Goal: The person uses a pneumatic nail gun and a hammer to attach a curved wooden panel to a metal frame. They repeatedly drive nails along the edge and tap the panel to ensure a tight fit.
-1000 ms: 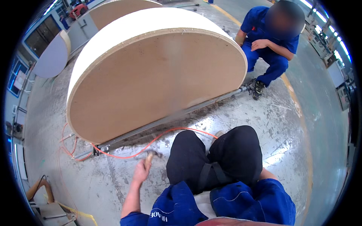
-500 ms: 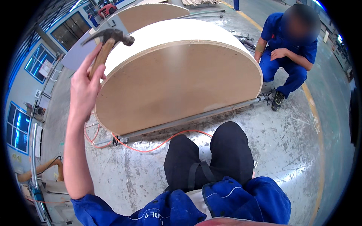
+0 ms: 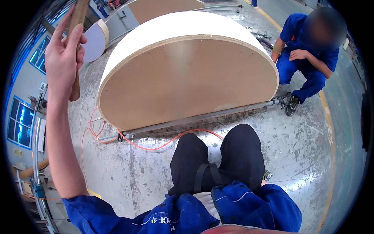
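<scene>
High at the left, my left hand (image 3: 64, 60) is closed round the wooden handle of a claw hammer (image 3: 79, 16). The hammer's head lies beyond the upper edge of the picture, while the handle's butt pokes out below my palm. Before my knees stands a big drum-like wooden piece (image 3: 187, 82), with a flat brown half-round face and a white curved top. The hammer is apart from it. Of my right hand (image 3: 264, 182) only a sliver of skin shows by the sleeve beside my right thigh; its fingers are hidden.
A long metal bar clamp (image 3: 202, 117) runs along the piece's lower edge. An orange hose (image 3: 156, 148) snakes over the floor before it. At the right, a co-worker (image 3: 307, 54) in blue squats beside the piece. More curved panels (image 3: 93, 43) stand behind.
My left hand has lifted the hammer up and to the left, taking its head out of view. My view has shifted slightly. The co-worker stays squatting.
</scene>
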### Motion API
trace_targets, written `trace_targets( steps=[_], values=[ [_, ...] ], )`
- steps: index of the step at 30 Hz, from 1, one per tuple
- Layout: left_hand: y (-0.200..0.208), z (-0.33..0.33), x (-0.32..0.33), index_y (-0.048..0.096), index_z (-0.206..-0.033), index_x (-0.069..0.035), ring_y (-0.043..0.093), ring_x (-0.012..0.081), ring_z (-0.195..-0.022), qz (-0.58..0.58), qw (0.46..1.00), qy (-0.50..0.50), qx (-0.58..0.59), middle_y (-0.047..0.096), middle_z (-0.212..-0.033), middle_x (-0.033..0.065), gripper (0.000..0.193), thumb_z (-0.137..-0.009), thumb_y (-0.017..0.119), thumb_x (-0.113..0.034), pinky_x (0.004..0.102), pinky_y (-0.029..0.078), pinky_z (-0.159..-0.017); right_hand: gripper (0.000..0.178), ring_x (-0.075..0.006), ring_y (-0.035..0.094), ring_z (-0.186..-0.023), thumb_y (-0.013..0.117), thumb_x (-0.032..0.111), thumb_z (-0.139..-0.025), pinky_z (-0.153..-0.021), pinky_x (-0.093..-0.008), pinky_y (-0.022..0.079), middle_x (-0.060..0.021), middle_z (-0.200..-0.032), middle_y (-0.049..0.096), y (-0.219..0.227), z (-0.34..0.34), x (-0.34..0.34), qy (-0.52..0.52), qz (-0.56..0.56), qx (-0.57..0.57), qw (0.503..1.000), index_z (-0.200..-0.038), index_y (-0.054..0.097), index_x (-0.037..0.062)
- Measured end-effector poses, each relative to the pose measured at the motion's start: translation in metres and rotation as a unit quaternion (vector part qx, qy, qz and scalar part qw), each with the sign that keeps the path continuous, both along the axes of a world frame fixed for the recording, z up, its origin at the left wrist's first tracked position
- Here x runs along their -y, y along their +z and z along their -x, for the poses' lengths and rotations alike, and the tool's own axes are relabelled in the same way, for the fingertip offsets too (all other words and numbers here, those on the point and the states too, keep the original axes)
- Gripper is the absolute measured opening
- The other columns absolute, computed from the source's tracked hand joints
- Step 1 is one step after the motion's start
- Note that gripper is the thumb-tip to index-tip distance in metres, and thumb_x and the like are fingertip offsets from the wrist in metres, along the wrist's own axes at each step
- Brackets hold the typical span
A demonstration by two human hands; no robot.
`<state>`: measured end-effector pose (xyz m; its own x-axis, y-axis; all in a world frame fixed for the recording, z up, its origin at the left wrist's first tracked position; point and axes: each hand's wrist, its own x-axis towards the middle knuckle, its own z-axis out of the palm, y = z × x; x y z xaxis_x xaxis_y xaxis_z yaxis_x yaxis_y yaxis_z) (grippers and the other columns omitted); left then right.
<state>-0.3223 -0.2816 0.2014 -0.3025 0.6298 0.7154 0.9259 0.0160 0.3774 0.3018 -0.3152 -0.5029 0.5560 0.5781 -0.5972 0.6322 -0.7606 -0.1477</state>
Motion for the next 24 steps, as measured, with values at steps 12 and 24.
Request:
trace_targets(
  steps=[12, 24],
  values=[
    [0.004, -0.004, -0.019, 0.045, -0.154, -0.022, 0.049, 0.0013, -0.053, 0.064, 0.998, -0.008, -0.002, 0.059, -0.079, -0.0005, 0.052, -0.104, 0.058, -0.03, 0.0175, 0.037, -0.042, 0.061, -0.0381, 0.06, -0.116, 0.056, 0.051, -0.091, -0.099, -0.0454, 0.046, -0.0258, -0.116, 0.067, -0.017, -0.013, 0.007, -0.003, 0.004, 0.008, 1.0, -0.114, 0.07, -0.0036],
    [0.001, -0.003, -0.028, 0.05, -0.151, -0.02, 0.054, 0.0072, -0.057, 0.063, 0.992, -0.027, -0.106, 0.064, -0.079, 0.002, 0.051, -0.101, 0.059, -0.017, 0.0218, 0.048, -0.054, 0.069, -0.0429, 0.058, -0.124, 0.05, 0.058, -0.094, -0.105, -0.0476, 0.044, -0.0296, -0.122, 0.066, -0.04, -0.027, 0.011, 0.026, -0.001, 0.017, 1.0, -0.117, 0.07, -0.0037]
  ],
)
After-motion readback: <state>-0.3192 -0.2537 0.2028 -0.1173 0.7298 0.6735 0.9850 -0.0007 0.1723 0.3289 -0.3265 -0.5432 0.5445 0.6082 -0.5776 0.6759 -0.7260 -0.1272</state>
